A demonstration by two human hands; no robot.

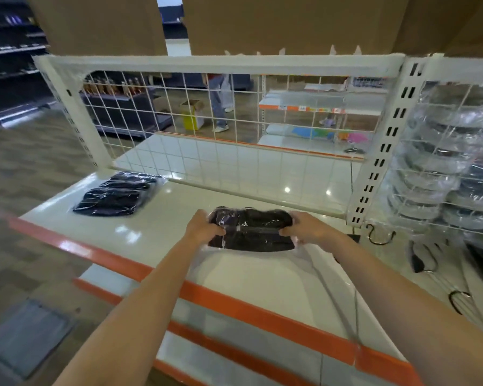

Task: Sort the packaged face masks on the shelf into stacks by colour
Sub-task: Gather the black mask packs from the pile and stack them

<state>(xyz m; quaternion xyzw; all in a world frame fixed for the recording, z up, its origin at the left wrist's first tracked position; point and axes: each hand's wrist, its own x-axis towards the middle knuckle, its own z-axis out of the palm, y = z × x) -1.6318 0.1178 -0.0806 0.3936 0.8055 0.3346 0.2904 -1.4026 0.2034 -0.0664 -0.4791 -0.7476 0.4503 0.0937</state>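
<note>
**Both hands on a stack of black mask packs**

Your left hand [204, 228] and right hand [304, 228] grasp the two ends of a stack of black mask packs [251, 229], which sits a little past the centre of the white shelf [257, 277]. The left fingers curl over the stack's 9 o'clock end, with the thumb on the clear wrapping. The right fingers wrap its 3 o'clock end. The stack lies flat or nearly so on the shelf top; you cannot tell whether its underside is touching.

A second pile of dark mask packs [117, 195] lies well apart, toward 10 o'clock from your hands, near the shelf's far left corner. Its colour reads as dark navy or black; blur makes it hard to say which.

The orange strip [234, 305] runs along the near edge of the shelf, at 6 o'clock under your forearms. The white wire grid [221, 126] stands upright at 12 o'clock along the back of the shelf. At 2 o'clock, behind another grid panel, hang bagged round items [441, 151] in clear plastic. A few black hooks [379, 235] lie on the surface at 3 o'clock, just beside the upright post.
</note>
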